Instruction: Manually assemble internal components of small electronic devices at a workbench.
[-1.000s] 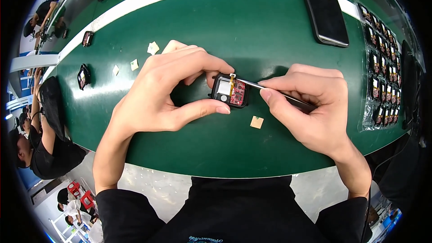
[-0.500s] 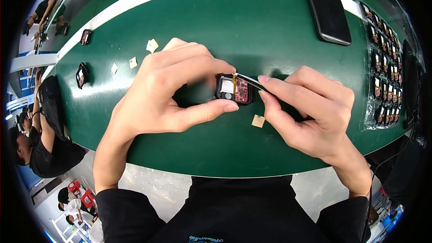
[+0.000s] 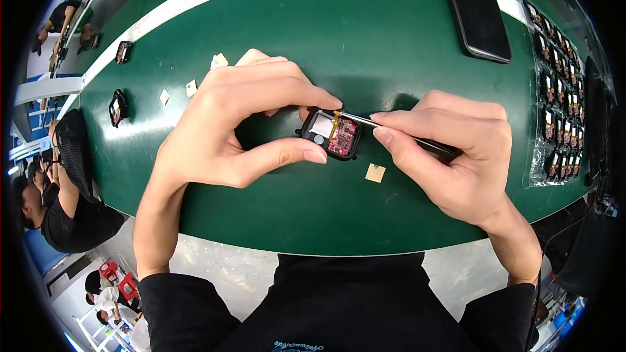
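Note:
My left hand (image 3: 241, 124) pinches a small black device case (image 3: 331, 134) between thumb and fingers, just above the green table (image 3: 365, 39). A red circuit board and a pale square part show inside the case, with a thin orange strip across them. My right hand (image 3: 450, 156) holds thin metal tweezers (image 3: 365, 120), whose tip touches the orange strip at the top edge of the case. A small tan square (image 3: 375, 173) lies on the table just below the case.
A black phone-like slab (image 3: 475, 10) lies at the back right. A clear tray (image 3: 561, 91) with several small boards runs along the right edge. Tan scraps (image 3: 191, 87) and two small black cases (image 3: 118, 107) lie at the left. Other people sit beyond the left edge.
The hands and the case stay nearly in place. The tweezers' tip has shifted slightly along the top edge of the case.

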Demonstrator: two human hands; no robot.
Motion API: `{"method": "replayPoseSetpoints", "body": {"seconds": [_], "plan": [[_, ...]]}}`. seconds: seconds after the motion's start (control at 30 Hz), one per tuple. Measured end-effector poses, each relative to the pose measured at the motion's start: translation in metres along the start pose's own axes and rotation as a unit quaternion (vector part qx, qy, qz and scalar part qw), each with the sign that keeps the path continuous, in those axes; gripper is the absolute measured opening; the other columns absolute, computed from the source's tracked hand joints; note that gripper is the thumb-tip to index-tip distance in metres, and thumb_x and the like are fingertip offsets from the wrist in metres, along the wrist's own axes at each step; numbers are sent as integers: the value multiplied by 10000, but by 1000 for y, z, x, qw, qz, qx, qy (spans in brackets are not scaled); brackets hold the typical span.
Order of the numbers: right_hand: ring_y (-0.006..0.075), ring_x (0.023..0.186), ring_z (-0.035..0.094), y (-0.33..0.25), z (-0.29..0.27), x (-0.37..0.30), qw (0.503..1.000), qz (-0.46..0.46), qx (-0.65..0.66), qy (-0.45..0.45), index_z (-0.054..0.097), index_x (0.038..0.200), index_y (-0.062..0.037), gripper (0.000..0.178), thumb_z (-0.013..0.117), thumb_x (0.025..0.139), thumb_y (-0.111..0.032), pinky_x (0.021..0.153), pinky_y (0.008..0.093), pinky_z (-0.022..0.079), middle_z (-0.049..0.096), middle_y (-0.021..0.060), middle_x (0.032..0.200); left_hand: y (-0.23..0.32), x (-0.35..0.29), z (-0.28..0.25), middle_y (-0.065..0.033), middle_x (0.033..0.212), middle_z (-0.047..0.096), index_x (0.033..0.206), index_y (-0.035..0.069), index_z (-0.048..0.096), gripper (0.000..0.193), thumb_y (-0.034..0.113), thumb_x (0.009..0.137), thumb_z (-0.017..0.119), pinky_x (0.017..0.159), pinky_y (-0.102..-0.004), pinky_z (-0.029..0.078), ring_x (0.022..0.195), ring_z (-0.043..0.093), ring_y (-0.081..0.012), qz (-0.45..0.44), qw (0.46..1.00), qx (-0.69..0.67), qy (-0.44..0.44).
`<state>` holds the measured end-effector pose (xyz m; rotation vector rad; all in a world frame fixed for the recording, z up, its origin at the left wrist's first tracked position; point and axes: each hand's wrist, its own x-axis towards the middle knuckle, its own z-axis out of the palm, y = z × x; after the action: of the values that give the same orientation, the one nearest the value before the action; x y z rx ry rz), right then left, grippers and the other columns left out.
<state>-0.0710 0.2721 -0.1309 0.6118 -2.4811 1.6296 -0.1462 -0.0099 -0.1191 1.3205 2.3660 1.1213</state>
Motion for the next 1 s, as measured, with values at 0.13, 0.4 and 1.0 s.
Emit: {"method": "replayPoseSetpoints", "body": {"seconds": [0.13, 0.4, 1.0], "plan": [[107, 567, 580, -1, -1, 1, 1000, 22, 11, -7, 877, 1013, 24, 166, 844, 857, 70, 510, 275, 357, 713, 77, 703, -1, 1, -4, -108, 954, 771, 1181, 3, 840, 570, 349, 747, 969, 762, -336, 422, 794, 642, -223, -4, 1000, -8, -18], [113, 555, 575, 0, -1, -1, 1000, 10, -13, -16, 875, 1004, 22, 159, 844, 855, 70, 502, 282, 356, 704, 78, 692, -2, 0, 0, -134, 955, 778, 1180, -15, 834, 561, 331, 756, 959, 818, -362, 442, 850, 710, -262, 18, 1000, -16, -4], [151, 515, 651, -1, -3, 1, 999, -16, -35, -31, 829, 915, 23, 67, 816, 861, 60, 460, 287, 434, 706, 71, 682, 3, 3, 0, -121, 968, 783, 1142, -2, 828, 474, 303, 798, 942, 795, -376, 455, 842, 712, -261, 40, 999, 20, -7]]}}
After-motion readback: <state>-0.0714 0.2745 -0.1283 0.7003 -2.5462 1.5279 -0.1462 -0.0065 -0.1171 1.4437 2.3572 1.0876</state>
